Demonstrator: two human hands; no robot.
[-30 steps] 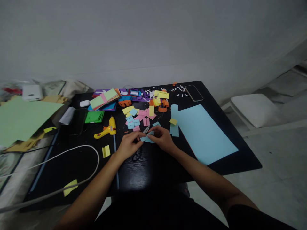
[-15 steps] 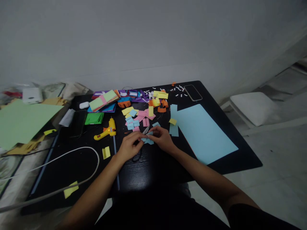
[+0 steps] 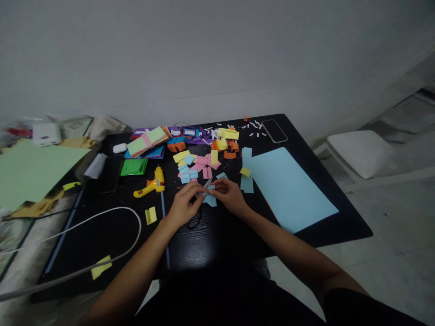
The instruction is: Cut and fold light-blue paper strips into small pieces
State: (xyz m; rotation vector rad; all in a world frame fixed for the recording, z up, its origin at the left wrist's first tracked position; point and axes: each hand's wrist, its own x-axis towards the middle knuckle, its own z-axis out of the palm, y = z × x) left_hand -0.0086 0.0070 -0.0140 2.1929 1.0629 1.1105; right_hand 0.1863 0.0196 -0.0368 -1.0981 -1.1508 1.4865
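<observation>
Between my two hands is a small light-blue paper piece [image 3: 211, 200], with folds or slits along it. My left hand [image 3: 185, 203] pinches its left side with thumb and forefinger. On the other side, my right hand [image 3: 231, 195] has its thumb and fingers closed on the same piece near its top. A pair of scissors [image 3: 208, 182] lies just beyond the fingertips, its blades pointing away; a dark handle loop shows below my left hand. Folded light-blue paper pieces [image 3: 186, 174] and pink ones [image 3: 207, 173] lie just past my hands.
A yellow hot glue gun [image 3: 155, 182] lies left, near a white cable [image 3: 137, 226]. A large light-blue sheet [image 3: 292, 190] covers the table's right side, below a phone [image 3: 274, 131]. Paper stacks [image 3: 147, 142] and white scraps line the back. A white stool [image 3: 356, 151] stands right.
The light-blue paper piece has tilted and shifted slightly between my fingers, its lower edge now hanging a little lower. Both hands stay almost in place.
</observation>
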